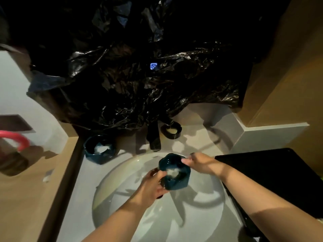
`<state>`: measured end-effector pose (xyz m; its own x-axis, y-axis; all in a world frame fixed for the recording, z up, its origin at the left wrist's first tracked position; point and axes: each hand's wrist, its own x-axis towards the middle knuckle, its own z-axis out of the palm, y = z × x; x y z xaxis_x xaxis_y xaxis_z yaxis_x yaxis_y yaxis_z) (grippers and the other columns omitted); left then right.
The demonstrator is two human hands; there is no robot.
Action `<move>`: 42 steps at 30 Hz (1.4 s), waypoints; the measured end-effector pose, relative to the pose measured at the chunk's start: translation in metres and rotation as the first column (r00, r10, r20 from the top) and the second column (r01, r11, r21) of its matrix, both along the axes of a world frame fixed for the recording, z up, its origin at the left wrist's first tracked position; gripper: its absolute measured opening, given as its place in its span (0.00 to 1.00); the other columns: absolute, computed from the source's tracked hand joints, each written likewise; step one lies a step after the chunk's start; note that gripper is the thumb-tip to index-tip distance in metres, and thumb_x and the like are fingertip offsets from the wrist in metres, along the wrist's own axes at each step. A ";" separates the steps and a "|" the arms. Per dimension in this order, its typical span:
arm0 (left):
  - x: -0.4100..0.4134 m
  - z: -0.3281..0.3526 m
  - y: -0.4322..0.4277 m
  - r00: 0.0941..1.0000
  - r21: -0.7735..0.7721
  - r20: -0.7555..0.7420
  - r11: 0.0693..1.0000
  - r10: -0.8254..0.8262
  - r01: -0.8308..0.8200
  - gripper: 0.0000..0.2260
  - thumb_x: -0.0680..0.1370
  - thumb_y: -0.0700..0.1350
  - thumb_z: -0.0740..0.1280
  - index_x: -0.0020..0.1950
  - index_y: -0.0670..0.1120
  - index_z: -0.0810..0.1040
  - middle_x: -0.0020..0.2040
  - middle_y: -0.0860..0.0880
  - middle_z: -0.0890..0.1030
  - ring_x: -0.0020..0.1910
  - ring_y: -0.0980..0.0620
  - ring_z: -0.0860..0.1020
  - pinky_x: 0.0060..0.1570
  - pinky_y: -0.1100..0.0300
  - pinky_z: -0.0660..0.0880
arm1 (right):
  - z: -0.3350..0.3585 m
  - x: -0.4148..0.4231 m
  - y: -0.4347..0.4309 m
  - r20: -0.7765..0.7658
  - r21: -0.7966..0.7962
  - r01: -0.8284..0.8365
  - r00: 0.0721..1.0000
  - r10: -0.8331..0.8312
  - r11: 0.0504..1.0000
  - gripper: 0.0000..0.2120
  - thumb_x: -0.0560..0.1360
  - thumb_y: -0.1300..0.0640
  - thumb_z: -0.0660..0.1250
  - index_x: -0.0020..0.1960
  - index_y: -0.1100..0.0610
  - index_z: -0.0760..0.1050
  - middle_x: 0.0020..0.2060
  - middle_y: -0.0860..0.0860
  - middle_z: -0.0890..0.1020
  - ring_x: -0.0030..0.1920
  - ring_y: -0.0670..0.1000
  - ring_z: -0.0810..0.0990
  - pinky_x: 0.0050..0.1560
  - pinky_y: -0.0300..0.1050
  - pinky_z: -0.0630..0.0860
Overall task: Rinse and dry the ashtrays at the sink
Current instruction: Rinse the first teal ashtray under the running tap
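Note:
A dark teal ashtray (174, 172) hangs over the white sink basin (122, 186), tilted, with white foam in its hollow. My left hand (151, 185) grips its lower left side. My right hand (197, 164) holds its upper right rim with curled fingers. A second teal ashtray (99, 149) with a white patch inside stands on the counter left of the black faucet (153, 137). A black ashtray (171, 131) sits right of the faucet.
Crinkled black plastic (139, 84) covers the wall behind the sink. A black tray or box (272, 175) lies on the right of the basin. A pink-handled object (15, 138) sits at the far left on the tan ledge.

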<state>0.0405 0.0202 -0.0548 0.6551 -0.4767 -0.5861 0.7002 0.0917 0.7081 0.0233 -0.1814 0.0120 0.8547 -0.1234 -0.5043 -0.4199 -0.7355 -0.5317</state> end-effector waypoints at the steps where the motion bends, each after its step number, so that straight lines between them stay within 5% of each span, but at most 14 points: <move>1: 0.001 -0.001 0.011 1.000 0.017 0.011 1.000 0.021 -0.021 0.14 0.78 0.39 0.67 0.63 0.41 0.73 0.56 0.38 0.81 0.53 0.39 0.82 0.58 0.42 0.76 | 0.007 0.008 0.009 0.066 -0.015 -0.022 0.998 0.023 1.000 0.21 0.80 0.46 0.56 0.55 0.63 0.76 0.49 0.58 0.81 0.52 0.58 0.79 0.54 0.48 0.73; 3: 0.004 -0.001 0.030 0.997 0.042 0.029 0.996 0.076 -0.078 0.15 0.77 0.39 0.68 0.63 0.40 0.74 0.54 0.38 0.82 0.51 0.40 0.83 0.54 0.44 0.79 | 0.024 0.030 0.026 0.220 0.142 0.106 0.966 -0.136 0.984 0.25 0.81 0.46 0.54 0.57 0.67 0.75 0.47 0.63 0.82 0.50 0.60 0.80 0.51 0.48 0.73; 6: 0.010 0.007 0.045 0.992 0.031 0.077 0.995 0.097 -0.099 0.10 0.78 0.39 0.67 0.59 0.41 0.75 0.49 0.40 0.84 0.49 0.40 0.83 0.44 0.50 0.82 | 0.043 0.072 0.040 0.011 0.613 0.370 0.879 -0.476 0.698 0.23 0.80 0.43 0.54 0.61 0.62 0.70 0.37 0.57 0.81 0.34 0.52 0.79 0.35 0.43 0.71; 8: 0.013 0.015 0.050 0.989 -0.006 0.117 0.996 0.089 -0.089 0.07 0.79 0.39 0.65 0.56 0.42 0.76 0.47 0.41 0.85 0.50 0.39 0.83 0.43 0.52 0.81 | 0.042 0.093 0.044 -0.057 0.722 0.394 0.853 -0.519 0.569 0.17 0.80 0.45 0.57 0.61 0.56 0.64 0.34 0.56 0.78 0.27 0.49 0.76 0.29 0.40 0.70; 15: 0.023 0.020 0.056 0.981 -0.047 0.167 0.995 0.098 -0.091 0.08 0.80 0.40 0.64 0.59 0.43 0.75 0.52 0.41 0.84 0.55 0.40 0.81 0.49 0.51 0.81 | 0.034 0.118 0.047 -0.090 0.722 0.503 0.749 -0.656 0.475 0.13 0.79 0.57 0.62 0.38 0.60 0.69 0.25 0.53 0.68 0.18 0.45 0.60 0.18 0.34 0.56; 22: 0.034 0.021 0.046 0.985 -0.030 0.142 0.995 0.095 -0.092 0.04 0.79 0.37 0.63 0.53 0.44 0.75 0.49 0.43 0.81 0.52 0.40 0.81 0.49 0.51 0.79 | 0.043 0.117 0.051 -0.107 0.710 0.539 0.718 -0.688 0.452 0.13 0.79 0.58 0.62 0.37 0.61 0.69 0.26 0.52 0.67 0.15 0.44 0.58 0.17 0.33 0.53; 30: 0.043 0.011 0.031 0.995 0.035 0.083 0.998 0.057 -0.060 0.12 0.79 0.39 0.65 0.62 0.43 0.74 0.52 0.42 0.81 0.55 0.38 0.80 0.62 0.42 0.73 | 0.057 0.123 0.060 -0.090 0.701 0.571 0.665 -0.742 0.427 0.09 0.78 0.63 0.62 0.38 0.60 0.68 0.25 0.52 0.68 0.13 0.43 0.58 0.19 0.33 0.52; 42: 0.041 0.013 0.029 0.991 0.071 0.065 0.990 0.118 -0.122 0.16 0.79 0.38 0.65 0.67 0.42 0.71 0.56 0.40 0.80 0.55 0.38 0.79 0.55 0.46 0.76 | 0.053 0.125 0.057 -0.038 0.678 0.549 0.690 -0.723 0.488 0.10 0.78 0.59 0.63 0.39 0.62 0.71 0.22 0.54 0.73 0.15 0.45 0.61 0.19 0.33 0.58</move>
<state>0.0813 0.0495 -0.0419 0.7403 -0.3487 -0.5748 0.6430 0.1177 0.7568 0.1485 -0.1240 0.0650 0.7597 -0.4314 -0.4866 -0.4431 0.2044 -0.8729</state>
